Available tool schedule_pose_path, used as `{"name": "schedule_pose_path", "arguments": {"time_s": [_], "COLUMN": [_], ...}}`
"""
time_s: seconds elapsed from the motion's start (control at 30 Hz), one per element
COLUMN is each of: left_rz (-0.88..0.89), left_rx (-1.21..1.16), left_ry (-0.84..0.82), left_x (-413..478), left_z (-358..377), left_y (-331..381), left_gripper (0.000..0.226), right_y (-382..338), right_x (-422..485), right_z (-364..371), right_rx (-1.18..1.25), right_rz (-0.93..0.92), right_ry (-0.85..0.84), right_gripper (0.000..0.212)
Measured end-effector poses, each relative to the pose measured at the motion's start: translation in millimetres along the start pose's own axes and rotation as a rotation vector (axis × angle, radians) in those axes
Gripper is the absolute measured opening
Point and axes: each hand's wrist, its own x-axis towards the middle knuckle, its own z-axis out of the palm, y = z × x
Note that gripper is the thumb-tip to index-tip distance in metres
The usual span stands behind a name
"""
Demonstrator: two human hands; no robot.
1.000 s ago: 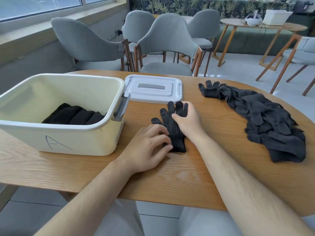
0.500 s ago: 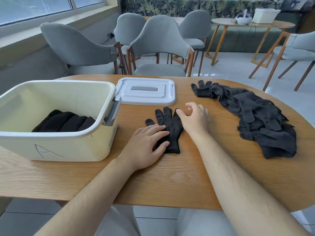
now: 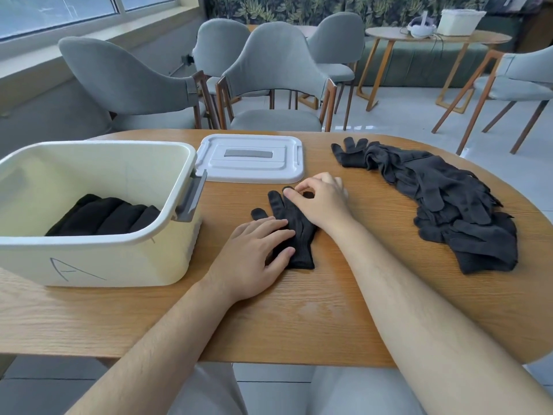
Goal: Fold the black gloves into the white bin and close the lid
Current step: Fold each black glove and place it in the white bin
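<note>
A black glove (image 3: 294, 232) lies flat on the wooden table (image 3: 299, 319), fingers pointing away from me. My left hand (image 3: 257, 253) presses flat on its cuff end. My right hand (image 3: 320, 199) pinches the glove's fingertips between thumb and fingers. The white bin (image 3: 98, 265), marked with an A, stands open at the left with several folded black gloves (image 3: 104, 215) inside. Its white lid (image 3: 251, 158) lies flat on the table behind the glove. A pile of black gloves (image 3: 443, 202) is spread along the right side.
Grey chairs (image 3: 275, 73) stand close behind the table's far edge. A second round table (image 3: 434, 38) with a white box is at the back right. The table's near edge runs just in front of my forearms.
My right hand has slid from the glove's right side up onto its fingertips and closed on them. My left hand stays pressed on the cuff. The camera view shifted slightly.
</note>
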Motion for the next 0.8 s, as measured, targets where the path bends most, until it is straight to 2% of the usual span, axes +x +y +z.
{"name": "schedule_pose_path", "arguments": {"time_s": [0.2,0.37,0.57,0.8], "left_rz": [-0.003,-0.006,-0.004,0.003], "left_rx": [-0.004,-0.002,0.006,0.01], "left_ry": [0.018,0.014,0.0,-0.004], "left_x": [-0.7,-0.9,-0.2,-0.4], "left_z": [-0.4,-0.7,0.4,2.0], "left_y": [1.5,1.6,1.1,0.7], "left_gripper": [0.045,0.045,0.046,0.046], "right_y": [-3.4,-2.4,-6.3,-6.0], "right_x": [2.7,1.3,-0.5,-0.3], "right_z": [5.6,8.6,10.1,8.2], "right_rx": [0.041,0.012,-0.073,0.016], "right_rz": [-0.008,-0.003,0.001,0.04], "right_ry": [-0.009,0.017,0.021,-0.002], "right_gripper": [0.026,0.028,0.049,0.036]}}
